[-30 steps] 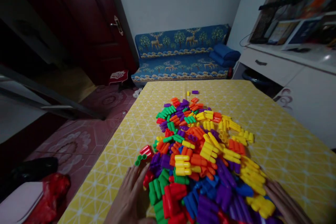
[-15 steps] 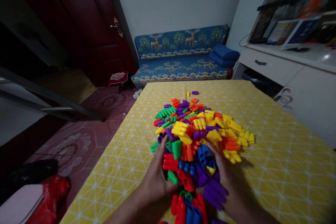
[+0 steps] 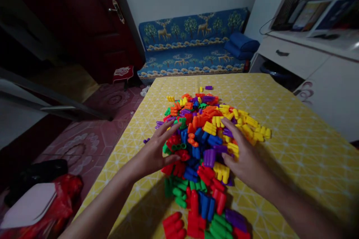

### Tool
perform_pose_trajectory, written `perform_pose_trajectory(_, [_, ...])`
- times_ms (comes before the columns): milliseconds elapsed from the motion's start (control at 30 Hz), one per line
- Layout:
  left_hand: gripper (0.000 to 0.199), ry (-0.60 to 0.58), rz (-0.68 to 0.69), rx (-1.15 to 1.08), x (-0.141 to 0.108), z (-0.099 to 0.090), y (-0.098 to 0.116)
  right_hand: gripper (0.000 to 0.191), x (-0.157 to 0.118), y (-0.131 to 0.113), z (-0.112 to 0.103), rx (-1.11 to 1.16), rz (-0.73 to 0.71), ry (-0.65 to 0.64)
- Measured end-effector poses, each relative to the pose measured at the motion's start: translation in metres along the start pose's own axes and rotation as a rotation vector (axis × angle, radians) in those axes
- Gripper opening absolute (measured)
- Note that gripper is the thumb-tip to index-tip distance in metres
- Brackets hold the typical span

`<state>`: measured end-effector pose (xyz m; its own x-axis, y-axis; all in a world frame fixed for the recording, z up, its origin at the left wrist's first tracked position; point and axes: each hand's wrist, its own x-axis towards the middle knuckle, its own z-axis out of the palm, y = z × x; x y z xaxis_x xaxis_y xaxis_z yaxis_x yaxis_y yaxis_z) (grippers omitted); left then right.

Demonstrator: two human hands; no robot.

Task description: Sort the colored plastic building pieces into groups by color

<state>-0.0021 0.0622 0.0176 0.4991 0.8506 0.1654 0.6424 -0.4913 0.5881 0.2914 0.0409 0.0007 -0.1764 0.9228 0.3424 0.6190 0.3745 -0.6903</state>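
Flanks the heaped plastic pieces (image 3: 209, 158) with left hand (image 3: 153, 153) and right hand (image 3: 244, 158) spread, unclenched, presumably to span their breadth.

The blocks (image 3: 209, 158) look to me like smooth plastic with a slight gloss; the table (image 3: 294, 145) wears matt cloth. Past its far edge, the sofa (image 3: 179, 43) is matt fabric, the door (image 3: 97, 26) glossy, wood-like, its handle (image 3: 117, 10) shiny metal.

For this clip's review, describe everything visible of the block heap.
The block heap is a loose jumble of glossy, plastic-looking pieces, mostly rounded tubes joined side by side, in red, orange, yellow, green, blue and purple. It lies on the patterned yellow tablecloth, yellow pieces concentrated on its far right. The left hand and right hand flank it, spread open; contact is unclear.
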Motion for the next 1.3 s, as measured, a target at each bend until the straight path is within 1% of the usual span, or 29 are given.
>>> perform_pose_trajectory(67, [0.087,-0.01,-0.05,0.012,-0.038,0.007,0.0,0.07,-0.047,0.006,-0.011,-0.152,-0.025,0.012])
perform_pose_trajectory(100, [0.094,-0.007,-0.06,0.009,-0.057,0.013,0.002,0.071,-0.073,0.008,-0.014,-0.213,-0.058,0.006])
perform_pose_trajectory(133, [0.104,-0.013,-0.06,0.007,-0.075,0.02,0.006,0.077,-0.099,0.009,-0.015,-0.258,-0.098,-0.022])
perform_pose_trajectory(167, [0.11,-0.01,-0.039,0.013,-0.092,0.028,0.012,0.084,-0.122,0.01,-0.013,-0.289,-0.141,-0.08])
perform_pose_trajectory(200, [0.113,-0.015,-0.006,0.033,-0.105,0.037,0.018,0.087,-0.142,0.009,-0.009,-0.317,-0.179,-0.132])
perform_pose_trajectory(233, [0.115,-0.04,0.033,0.065,-0.114,0.045,0.024,0.089,-0.157,0.009,-0.003,-0.353,-0.201,-0.172])
perform_pose_trajectory(267, [0.115,-0.059,0.066,0.095,-0.12,0.053,0.029,0.09,-0.166,0.007,0.004,-0.387,-0.216,-0.198])
perform_pose_trajectory(333, [0.112,-0.072,0.102,0.155,-0.12,0.066,0.034,0.095,-0.165,0.005,0.02,-0.442,-0.211,-0.195])
perform_pose_trajectory(400, [0.105,-0.041,0.11,0.196,-0.109,0.075,0.032,0.098,-0.149,0.003,0.035,-0.455,-0.192,-0.161])
perform_pose_trajectory(433, [0.101,-0.014,0.109,0.206,-0.102,0.079,0.029,0.096,-0.138,0.003,0.04,-0.453,-0.178,-0.144])
perform_pose_trajectory(533, [0.088,0.078,0.094,0.21,-0.082,0.087,0.02,0.084,-0.111,0.006,0.048,-0.449,-0.152,-0.109])
perform_pose_trajectory(600, [0.085,0.106,0.074,0.209,-0.075,0.091,0.017,0.08,-0.105,0.01,0.049,-0.458,-0.142,-0.104])
perform_pose_trajectory(767, [0.089,0.103,0.048,0.216,-0.076,0.096,0.02,0.076,-0.109,0.013,0.048,-0.477,-0.115,-0.117])
perform_pose_trajectory(1033, [0.091,0.117,0.039,0.235,-0.076,0.1,0.021,0.072,-0.113,0.017,0.05,-0.472,-0.078,-0.087])
perform_pose_trajectory(1167, [0.095,0.099,0.049,0.234,-0.077,0.1,0.021,0.07,-0.114,0.019,0.051,-0.454,-0.059,-0.076])
perform_pose_trajectory(1300, [0.092,0.124,0.071,0.223,-0.077,0.101,0.019,0.067,-0.115,0.018,0.048,-0.421,-0.031,-0.059])
